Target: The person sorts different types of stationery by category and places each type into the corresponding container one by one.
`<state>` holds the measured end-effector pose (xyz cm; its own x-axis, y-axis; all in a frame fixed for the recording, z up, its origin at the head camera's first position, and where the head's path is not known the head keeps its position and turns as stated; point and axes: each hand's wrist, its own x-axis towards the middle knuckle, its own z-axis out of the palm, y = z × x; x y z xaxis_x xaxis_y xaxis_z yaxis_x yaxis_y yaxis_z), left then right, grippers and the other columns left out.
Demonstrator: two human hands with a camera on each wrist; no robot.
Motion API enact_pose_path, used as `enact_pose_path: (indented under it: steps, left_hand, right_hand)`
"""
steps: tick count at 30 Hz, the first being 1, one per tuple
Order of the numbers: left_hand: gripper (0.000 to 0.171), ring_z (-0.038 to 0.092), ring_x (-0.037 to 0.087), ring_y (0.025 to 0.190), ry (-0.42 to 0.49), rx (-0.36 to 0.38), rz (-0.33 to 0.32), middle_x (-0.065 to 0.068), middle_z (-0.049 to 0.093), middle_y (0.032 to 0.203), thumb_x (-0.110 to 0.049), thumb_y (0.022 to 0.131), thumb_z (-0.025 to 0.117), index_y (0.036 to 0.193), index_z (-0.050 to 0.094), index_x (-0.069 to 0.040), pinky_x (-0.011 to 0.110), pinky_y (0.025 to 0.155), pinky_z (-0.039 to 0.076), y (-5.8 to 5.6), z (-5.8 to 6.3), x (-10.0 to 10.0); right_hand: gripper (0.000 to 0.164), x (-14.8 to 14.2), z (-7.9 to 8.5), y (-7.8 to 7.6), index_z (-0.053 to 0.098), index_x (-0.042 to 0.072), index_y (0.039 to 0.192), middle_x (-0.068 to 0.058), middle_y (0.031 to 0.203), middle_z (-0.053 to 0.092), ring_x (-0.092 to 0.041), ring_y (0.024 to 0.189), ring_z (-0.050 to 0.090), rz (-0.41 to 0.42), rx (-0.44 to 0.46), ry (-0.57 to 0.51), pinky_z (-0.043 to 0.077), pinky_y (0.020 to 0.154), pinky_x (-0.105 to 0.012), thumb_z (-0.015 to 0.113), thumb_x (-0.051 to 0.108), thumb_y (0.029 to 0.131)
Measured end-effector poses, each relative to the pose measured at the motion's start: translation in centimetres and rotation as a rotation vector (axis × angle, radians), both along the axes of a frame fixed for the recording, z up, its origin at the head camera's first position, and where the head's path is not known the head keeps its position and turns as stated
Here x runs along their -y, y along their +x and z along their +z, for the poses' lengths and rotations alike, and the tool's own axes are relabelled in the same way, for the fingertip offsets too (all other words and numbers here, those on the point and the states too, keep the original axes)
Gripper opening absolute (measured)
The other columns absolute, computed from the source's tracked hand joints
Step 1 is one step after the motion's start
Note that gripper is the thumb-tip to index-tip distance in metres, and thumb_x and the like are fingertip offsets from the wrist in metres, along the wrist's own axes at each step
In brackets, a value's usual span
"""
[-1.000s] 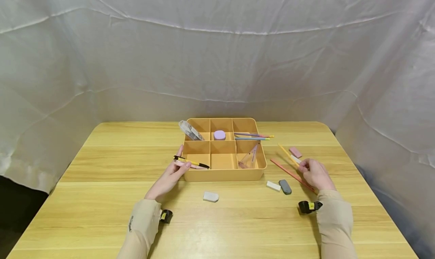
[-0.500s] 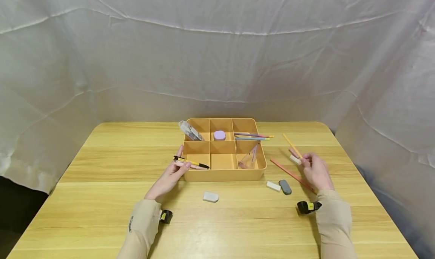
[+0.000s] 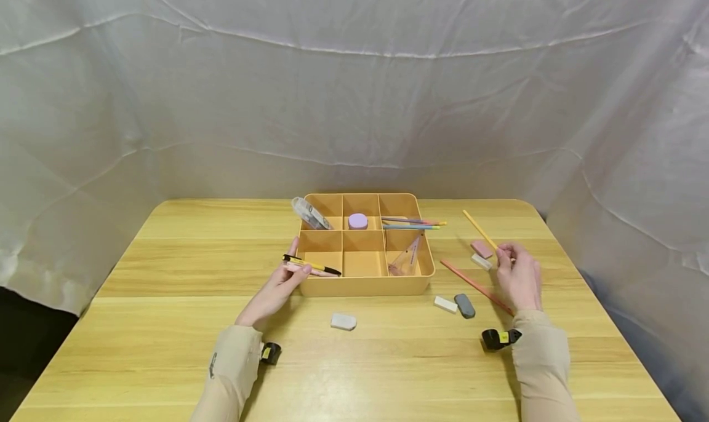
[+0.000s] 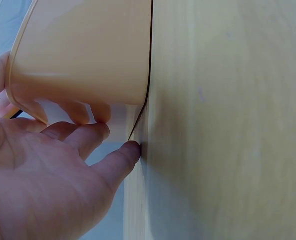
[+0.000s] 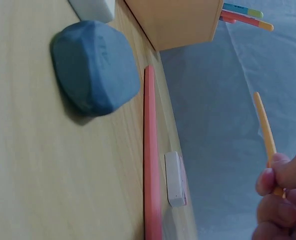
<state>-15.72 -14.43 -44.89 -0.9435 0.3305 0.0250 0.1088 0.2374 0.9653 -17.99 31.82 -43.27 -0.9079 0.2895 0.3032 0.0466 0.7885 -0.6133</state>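
Note:
My left hand (image 3: 279,290) holds the front left corner of a tan six-compartment organizer box (image 3: 362,285). Its thumb lies over the rim; in the left wrist view, fingers (image 4: 88,137) touch the outer wall. A yellow-and-black pen (image 3: 312,264) and a pale pink pen lean in the compartment beside that thumb. Between thumb and fingertips, my right hand (image 3: 519,277) pinches a yellow pencil (image 3: 477,226), raised and pointing away to the left. On the table near it lie a red pencil (image 3: 471,282), a pink eraser (image 3: 482,248) and a white eraser (image 3: 481,261).
Closer to the front lie a dark grey eraser (image 3: 464,306), another white eraser (image 3: 445,304) and a light grey eraser (image 3: 343,321). Inside the box are several colored pencils (image 3: 412,226), a set square (image 3: 407,259), a lilac item (image 3: 357,221) and a clear pack (image 3: 310,213).
My right hand has lifted the yellow pencil off the table and shifted it slightly right and away. The pink eraser shows more fully than half a second ago. My left hand stays put.

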Motion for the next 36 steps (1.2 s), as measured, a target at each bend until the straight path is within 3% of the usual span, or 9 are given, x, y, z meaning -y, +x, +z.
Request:
enact_pose_path:
  steps: [9,11,16,19,24,36]
  left_hand:
    - [0.041,-0.015,0.042,0.155,-0.009,0.000,-0.009,0.014,-0.020,0.169,-0.023,0.109,0.041,0.130,0.059,0.008,0.067,0.124,-0.006,0.1,0.1,0.0]
    - [0.041,-0.016,0.041,0.155,-0.007,0.003,-0.008,0.014,-0.020,0.169,-0.023,0.109,0.041,0.130,0.059,0.008,0.066,0.124,-0.006,0.1,0.1,0.0]
    - [0.040,-0.016,0.042,0.155,-0.006,0.006,0.000,0.014,-0.019,0.169,-0.023,0.109,0.042,0.124,0.062,0.008,0.067,0.124,-0.006,0.0,0.1,0.0]
    - [0.040,-0.015,0.043,0.155,-0.003,-0.007,-0.005,0.015,-0.019,0.169,-0.023,0.109,0.042,0.123,0.064,0.007,0.068,0.123,-0.005,0.0,0.1,0.0]
    - [0.039,-0.013,0.044,0.155,-0.016,-0.032,-0.003,0.016,-0.017,0.169,-0.022,0.109,0.042,0.121,0.066,0.006,0.069,0.123,-0.004,0.1,-0.1,-0.1]
    - [0.039,-0.012,0.042,0.156,-0.038,0.000,0.018,0.013,-0.016,0.170,-0.025,0.109,0.043,0.122,0.066,0.004,0.067,0.124,-0.003,0.2,0.1,0.0]
  right_hand:
    - [0.015,0.4,-0.3,-0.1,0.074,0.001,0.093,-0.018,0.079,0.075,0.009,0.062,0.042,-0.056,-0.201,-0.061,0.031,0.058,-0.016,0.070,0.015,0.094]
    - [0.015,0.5,-0.2,-0.1,0.075,0.001,0.091,-0.008,0.072,0.073,0.014,0.061,0.042,-0.057,-0.230,-0.090,0.032,0.060,-0.013,0.073,0.015,0.093]
    - [0.018,0.7,0.0,-0.3,0.077,-0.001,0.092,0.033,0.065,0.056,0.019,0.060,0.047,-0.041,-0.285,-0.195,0.036,0.061,-0.003,0.075,0.017,0.091]
    - [0.022,0.9,0.2,-0.2,0.077,-0.003,0.092,0.043,0.066,0.053,0.020,0.060,0.051,-0.044,-0.320,-0.268,0.040,0.059,0.001,0.077,0.019,0.090]
    - [0.022,1.4,0.7,-0.3,0.076,-0.005,0.094,0.039,0.067,0.057,0.016,0.056,0.057,-0.041,-0.348,-0.381,0.046,0.056,0.000,0.077,0.016,0.089]
    - [0.019,2.5,2.0,-1.3,0.069,-0.011,0.104,0.018,0.069,0.067,0.002,0.058,0.065,0.016,-0.300,-0.684,0.052,0.054,-0.008,0.066,0.003,0.091]
